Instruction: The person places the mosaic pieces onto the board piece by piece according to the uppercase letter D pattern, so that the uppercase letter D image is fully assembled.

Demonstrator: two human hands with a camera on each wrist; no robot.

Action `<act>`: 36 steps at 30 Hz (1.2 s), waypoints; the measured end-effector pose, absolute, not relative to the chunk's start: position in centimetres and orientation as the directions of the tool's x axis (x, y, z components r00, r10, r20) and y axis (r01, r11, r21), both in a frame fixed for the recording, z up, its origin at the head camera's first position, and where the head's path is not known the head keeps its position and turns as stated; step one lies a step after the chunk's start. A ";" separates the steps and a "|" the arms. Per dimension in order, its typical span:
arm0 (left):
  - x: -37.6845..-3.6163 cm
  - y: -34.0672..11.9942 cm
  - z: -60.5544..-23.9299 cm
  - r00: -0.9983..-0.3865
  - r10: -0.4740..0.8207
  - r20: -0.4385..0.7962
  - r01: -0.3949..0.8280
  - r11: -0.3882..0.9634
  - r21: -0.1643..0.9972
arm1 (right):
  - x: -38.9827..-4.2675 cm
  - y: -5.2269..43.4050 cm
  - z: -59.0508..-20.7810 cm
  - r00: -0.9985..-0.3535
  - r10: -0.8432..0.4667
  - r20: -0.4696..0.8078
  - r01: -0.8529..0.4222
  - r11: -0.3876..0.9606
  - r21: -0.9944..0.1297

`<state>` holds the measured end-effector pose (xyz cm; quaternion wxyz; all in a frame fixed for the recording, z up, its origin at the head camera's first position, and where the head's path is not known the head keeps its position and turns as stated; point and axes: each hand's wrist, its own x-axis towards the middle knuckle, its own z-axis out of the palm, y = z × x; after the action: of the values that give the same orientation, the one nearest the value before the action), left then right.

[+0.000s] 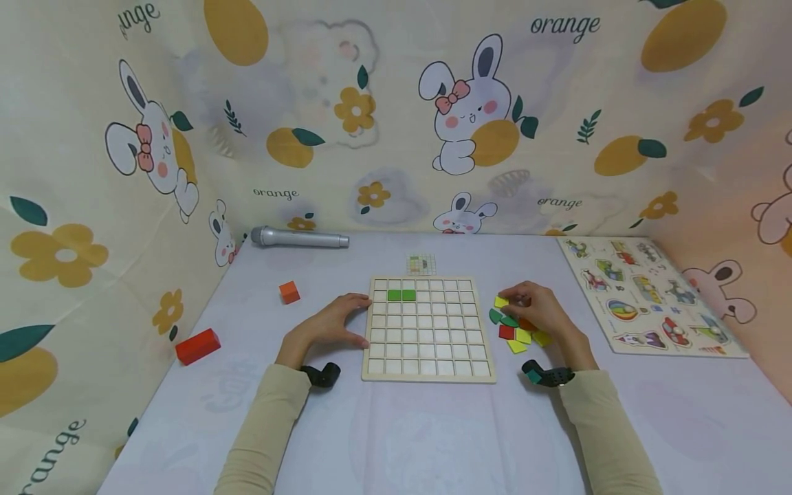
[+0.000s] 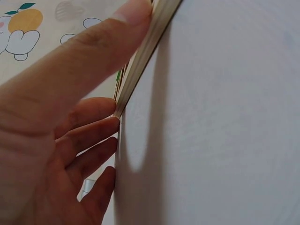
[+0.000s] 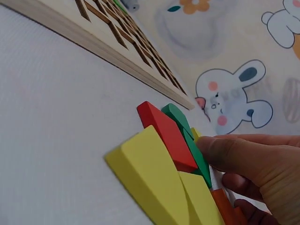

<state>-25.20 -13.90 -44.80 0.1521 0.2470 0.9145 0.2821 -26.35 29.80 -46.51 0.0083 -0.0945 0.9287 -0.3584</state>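
Note:
A wooden grid board [image 1: 427,375] lies in the middle, with two green square tiles [image 1: 401,295] side by side in cells of an upper row. My left hand [image 1: 328,323] rests at the board's left edge, thumb and spread fingertips right at the rim. To the right of the board my right hand [image 1: 540,309] pinches a yellow tile [image 3: 196,133] between thumb and index finger, at the far end of a small pile. That pile holds a red tile [image 3: 166,136], green rounded pieces [image 1: 495,315], more yellow tiles [image 3: 145,173] and an orange piece [image 3: 226,206], partly hidden by the hand.
A small printed grid card [image 1: 421,265] lies just behind the board. On the left are an orange cube [image 1: 289,292], a red block [image 1: 198,346] and a grey microphone [image 1: 300,238]. A picture puzzle board [image 1: 656,295] lies at the right. Patterned cloth walls [image 1: 396,165] enclose the table.

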 end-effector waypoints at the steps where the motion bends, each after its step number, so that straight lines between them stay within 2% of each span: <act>1: -25.2 -13.9 -44.8 -0.832 0.538 -0.139 0.367 0.719 0.590 | -26.4 29.8 -46.6 -0.982 -0.181 0.058 -0.174 0.724 -0.667; 16: -25.3 -13.9 -45.1 -0.835 0.531 -0.143 0.360 0.724 0.588 | -27.0 26.6 -45.6 -0.949 -0.232 0.214 -0.315 0.658 -0.684; 26: -25.3 -13.8 -45.1 -0.833 0.538 -0.130 0.373 0.719 0.586 | -28.0 22.1 -45.6 -0.909 -0.324 0.263 -0.413 0.610 -0.676; 36: -25.3 -13.9 -45.2 -0.831 0.541 -0.125 0.382 0.720 0.579 | -28.7 18.1 -45.5 -0.840 -0.436 0.323 -0.530 0.531 -0.661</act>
<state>-25.30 -13.87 -45.18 0.1442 0.2519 0.9161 0.2765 -28.66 18.14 -45.48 -0.0591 -0.2766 0.8729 -0.3976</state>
